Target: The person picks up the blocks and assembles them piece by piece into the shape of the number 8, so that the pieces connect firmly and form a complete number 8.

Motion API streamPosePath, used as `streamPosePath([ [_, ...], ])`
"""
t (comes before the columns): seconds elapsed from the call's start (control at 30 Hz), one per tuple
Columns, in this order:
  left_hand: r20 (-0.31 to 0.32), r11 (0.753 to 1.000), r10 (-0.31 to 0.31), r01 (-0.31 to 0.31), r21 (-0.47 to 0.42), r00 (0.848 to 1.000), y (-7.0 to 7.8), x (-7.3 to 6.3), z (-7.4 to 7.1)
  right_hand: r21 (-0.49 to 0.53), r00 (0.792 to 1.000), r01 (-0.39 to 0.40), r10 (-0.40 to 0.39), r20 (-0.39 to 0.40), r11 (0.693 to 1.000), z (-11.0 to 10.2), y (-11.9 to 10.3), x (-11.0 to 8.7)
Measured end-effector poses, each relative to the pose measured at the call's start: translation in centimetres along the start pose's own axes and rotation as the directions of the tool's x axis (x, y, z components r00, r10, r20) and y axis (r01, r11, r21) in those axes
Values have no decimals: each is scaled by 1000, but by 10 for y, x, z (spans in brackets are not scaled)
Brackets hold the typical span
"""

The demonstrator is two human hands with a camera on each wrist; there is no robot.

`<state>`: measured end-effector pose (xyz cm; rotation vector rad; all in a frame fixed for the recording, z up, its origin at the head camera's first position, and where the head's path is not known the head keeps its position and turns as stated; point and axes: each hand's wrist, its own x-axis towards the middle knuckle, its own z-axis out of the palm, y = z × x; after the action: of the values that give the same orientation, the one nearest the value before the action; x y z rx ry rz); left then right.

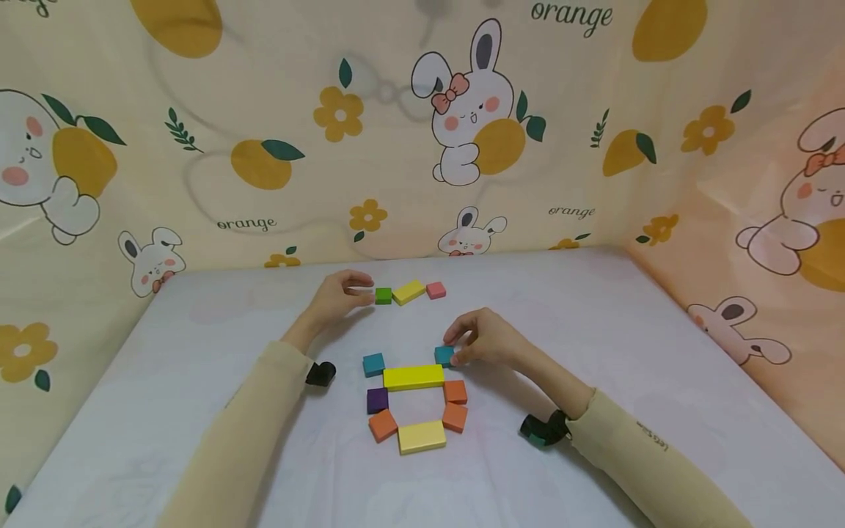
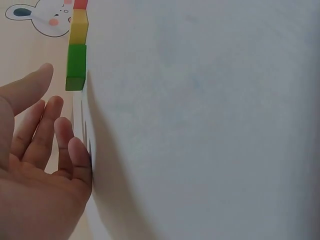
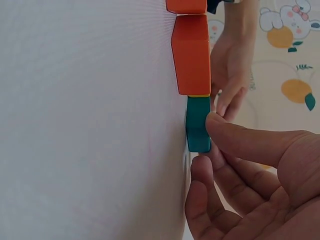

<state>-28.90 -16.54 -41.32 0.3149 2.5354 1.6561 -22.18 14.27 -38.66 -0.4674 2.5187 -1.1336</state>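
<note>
In the head view my right hand (image 1: pixel 491 339) pinches a blue block (image 1: pixel 444 356) at the right end of a long yellow block (image 1: pixel 413 378). The right wrist view has the thumb against the face of this blue block (image 3: pixel 199 125), with fingers partly hidden behind it. My left hand (image 1: pixel 338 297) is beside a green block (image 1: pixel 383 296) in the back row, its fingers loosely bent around nothing. Seen from the left wrist, a small gap separates those fingers from the green block (image 2: pixel 76 65). Another blue block (image 1: pixel 373 364) lies at the yellow block's left end.
Below the long yellow block, a purple block (image 1: pixel 378 400), several orange blocks (image 1: pixel 383 425) and a pale yellow block (image 1: pixel 422 437) form a ring. The back row also has a yellow block (image 1: pixel 408 292) and a pink block (image 1: pixel 436 290). A printed cloth wall (image 1: pixel 396 161) stands behind the table.
</note>
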Motion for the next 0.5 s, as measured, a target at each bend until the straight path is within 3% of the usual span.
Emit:
streamPosePath([
  [0.5, -44, 989, -75, 80, 124, 996, 3, 11, 20, -6, 1000, -10, 10, 4, 1000, 0, -1, 1],
])
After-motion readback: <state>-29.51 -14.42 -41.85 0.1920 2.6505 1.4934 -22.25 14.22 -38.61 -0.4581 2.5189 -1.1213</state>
